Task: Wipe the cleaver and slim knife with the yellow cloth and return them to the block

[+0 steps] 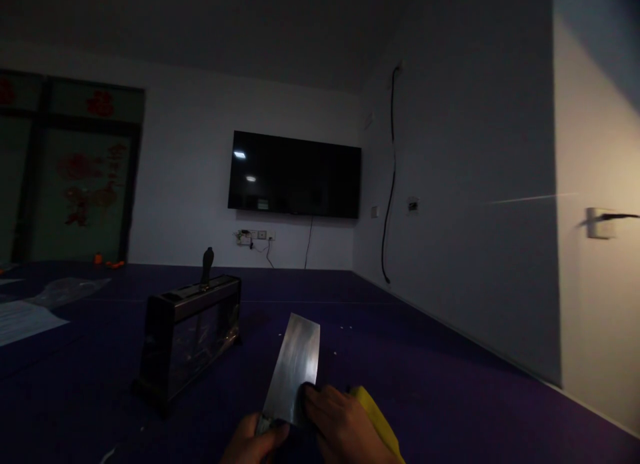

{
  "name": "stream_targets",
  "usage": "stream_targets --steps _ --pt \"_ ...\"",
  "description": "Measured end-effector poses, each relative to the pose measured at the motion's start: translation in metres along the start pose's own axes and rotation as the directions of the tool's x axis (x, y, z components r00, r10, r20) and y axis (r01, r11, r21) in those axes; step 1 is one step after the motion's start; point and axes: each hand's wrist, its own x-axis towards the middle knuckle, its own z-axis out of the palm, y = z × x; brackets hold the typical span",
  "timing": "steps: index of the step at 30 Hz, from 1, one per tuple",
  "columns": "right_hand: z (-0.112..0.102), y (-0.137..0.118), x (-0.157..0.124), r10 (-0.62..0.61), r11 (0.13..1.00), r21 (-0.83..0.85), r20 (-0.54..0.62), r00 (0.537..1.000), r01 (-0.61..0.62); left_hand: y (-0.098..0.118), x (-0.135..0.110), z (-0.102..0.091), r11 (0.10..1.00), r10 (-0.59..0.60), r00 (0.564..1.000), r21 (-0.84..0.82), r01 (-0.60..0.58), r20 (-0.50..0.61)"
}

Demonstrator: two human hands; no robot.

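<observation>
My left hand (254,440) is closed round the handle of a cleaver (295,357) at the bottom middle of the view. Its broad steel blade points up and away, tilted slightly right. My right hand (341,419) is at the blade's right edge near the handle, fingers bent over a small dark thing (306,396) that lies against the blade. What this dark thing is, I cannot make out. Something yellow (376,417) shows beside the right hand and wrist. To the left of the cleaver stands a dark knife block (200,337) with see-through sides and one black handle (207,264) sticking up.
A dark purple surface (425,371) spreads around the hands, with small white bits on it. Paper (27,321) and clear plastic (70,289) lie at the left. A television (295,176) hangs on the far wall. A door handle (603,223) is at the right.
</observation>
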Motion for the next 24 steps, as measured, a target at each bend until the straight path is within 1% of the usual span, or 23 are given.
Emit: stream_targets --steps 2,5,10,13,18,21,24 --pt "0.005 -0.002 0.0 -0.079 0.997 -0.025 -0.04 0.996 0.078 0.001 0.0 0.001 1.0 0.006 1.0 -0.03 -0.007 -0.025" --pt "0.008 -0.007 0.002 -0.154 0.988 -0.033 -0.094 0.984 0.151 0.001 0.001 0.002 0.999 0.013 1.0 -0.047 -0.014 -0.024" --pt "0.006 -0.011 0.004 -0.18 0.983 -0.046 -0.152 0.972 0.175 -0.003 0.004 0.004 0.997 0.035 0.999 -0.07 -0.036 -0.006" --pt "0.007 -0.009 0.003 -0.163 0.987 -0.02 -0.143 0.976 0.161 -0.007 0.007 0.004 0.995 0.036 0.999 -0.091 -0.035 0.003" --pt "0.004 -0.007 0.004 -0.071 0.997 0.035 -0.053 0.996 0.073 -0.007 0.006 0.004 0.996 0.033 0.999 -0.081 -0.032 0.005" --pt "-0.003 -0.006 0.005 0.069 0.994 0.08 0.028 0.997 -0.071 -0.004 0.002 0.003 0.999 0.019 1.0 -0.044 -0.018 0.02" --pt "-0.004 -0.001 0.005 0.228 0.969 0.082 0.056 0.972 -0.232 0.0 -0.001 0.002 1.0 0.012 0.998 0.007 -0.013 0.055"
